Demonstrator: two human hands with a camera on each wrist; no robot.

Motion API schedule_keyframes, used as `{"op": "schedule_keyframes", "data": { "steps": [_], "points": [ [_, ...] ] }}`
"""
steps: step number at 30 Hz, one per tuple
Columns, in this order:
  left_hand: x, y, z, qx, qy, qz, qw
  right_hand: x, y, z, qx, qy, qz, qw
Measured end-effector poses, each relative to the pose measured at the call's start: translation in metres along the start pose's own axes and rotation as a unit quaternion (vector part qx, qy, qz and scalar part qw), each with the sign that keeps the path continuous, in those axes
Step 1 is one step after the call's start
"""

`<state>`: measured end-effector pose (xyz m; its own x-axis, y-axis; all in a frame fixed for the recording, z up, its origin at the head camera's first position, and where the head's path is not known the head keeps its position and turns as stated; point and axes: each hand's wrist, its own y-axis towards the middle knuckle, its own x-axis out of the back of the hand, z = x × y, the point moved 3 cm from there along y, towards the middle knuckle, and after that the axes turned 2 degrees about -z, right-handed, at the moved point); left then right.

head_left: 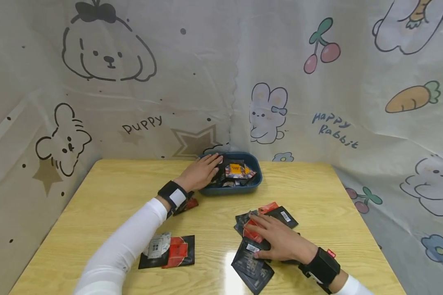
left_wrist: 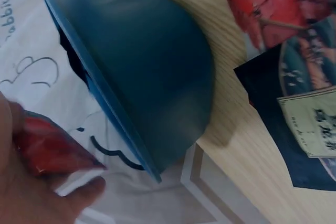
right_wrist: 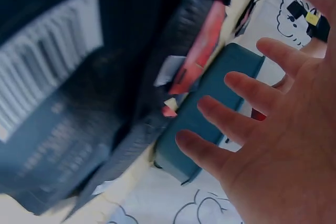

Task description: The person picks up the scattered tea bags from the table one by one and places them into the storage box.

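Note:
At the left side of a dark blue plastic bin (head_left: pixel 232 191), my left hand (head_left: pixel 199 172) reaches over the rim. In the left wrist view, a red packet (left_wrist: pixel 50 148) is pinched between its fingers and thumb, beside the bin wall (left_wrist: pixel 147 61). Black packets and an orange-labelled packet (head_left: pixel 235 169) lie inside the bin. My right hand (head_left: pixel 280 237) is spread over a loose pile of black packets (head_left: pixel 248 258) and red packets (head_left: pixel 252 232). The right wrist view shows its fingers (right_wrist: pixel 252 95) apart, with a black barcoded packet (right_wrist: pixel 68 77) close by.
Front left on the wooden table (head_left: pixel 206 229) lie a black-and-red packet (head_left: pixel 178 252) and a silver-grey packet (head_left: pixel 158 247). Another red packet (head_left: pixel 191 203) sits below the left wrist. A printed cloth (head_left: pixel 206 82) hangs behind the table and along its sides.

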<state>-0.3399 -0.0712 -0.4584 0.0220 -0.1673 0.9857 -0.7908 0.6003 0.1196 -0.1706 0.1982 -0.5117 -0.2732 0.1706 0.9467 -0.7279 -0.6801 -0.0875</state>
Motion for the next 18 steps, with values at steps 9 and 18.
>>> {"op": "schedule_keyframes", "data": {
  "steps": [9,18],
  "points": [
    [-0.003,-0.023,0.001,0.027,-0.024,0.029,0.9989,-0.008,0.012,-0.004,-0.015,-0.008,0.005,1.000],
    [0.005,-0.088,0.004,0.005,-0.024,0.019,0.9995,-0.005,0.018,-0.003,-0.007,0.006,0.025,1.000]
  ]
}}
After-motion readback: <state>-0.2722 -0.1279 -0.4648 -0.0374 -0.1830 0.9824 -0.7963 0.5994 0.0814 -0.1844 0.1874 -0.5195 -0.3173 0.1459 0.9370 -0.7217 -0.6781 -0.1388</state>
